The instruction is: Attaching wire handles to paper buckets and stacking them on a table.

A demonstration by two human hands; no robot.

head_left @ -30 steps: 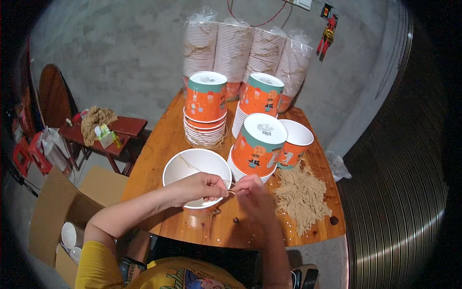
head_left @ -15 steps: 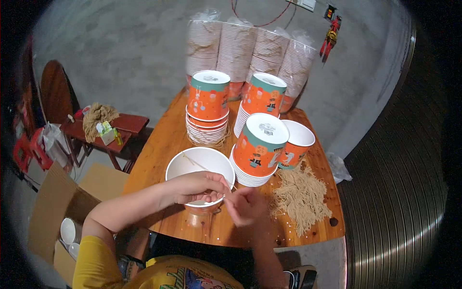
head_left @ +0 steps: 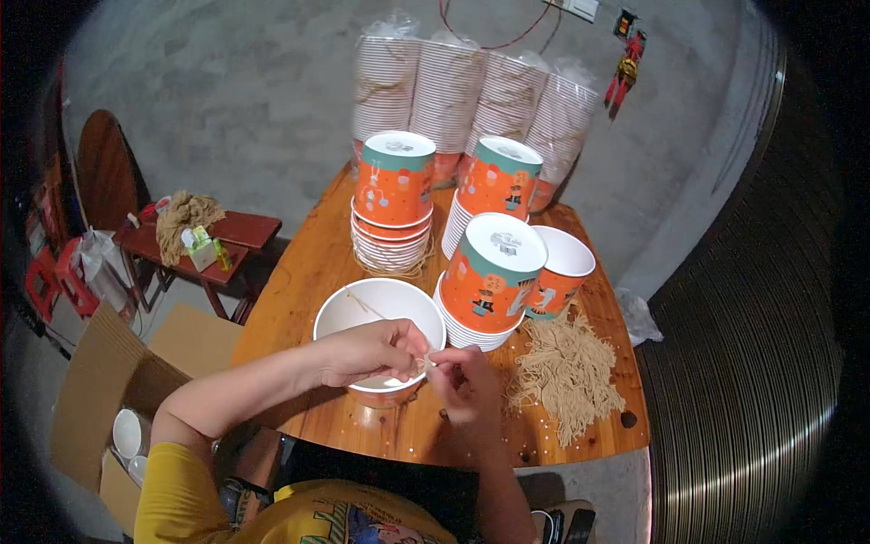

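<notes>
String point(head_left: 364, 305), tan, one thin strand: lay across the mouth of the open bucket point(head_left: 403, 304), leading toward the left hand point(head_left: 367, 352).
Left hand: above the bucket's near rim, thumb and fingers pinched on string, presumably because so fine an item needed a fingertip hold.
Right hand point(head_left: 465, 385): just right of the bucket, fingers bent, tips close to the left's; whether they gripped could not be told.
String heap point(head_left: 571, 372): loose, right of the bucket, apparently within the right hand's reach.
Inverted stacks point(head_left: 494, 295), three: orange, nested, behind and right of the bucket, likely to save room on the surface point(head_left: 304, 263).
Wrapped stacks point(head_left: 444, 91), four: well behind the bucket, bagged, seemingly as stock.
</notes>
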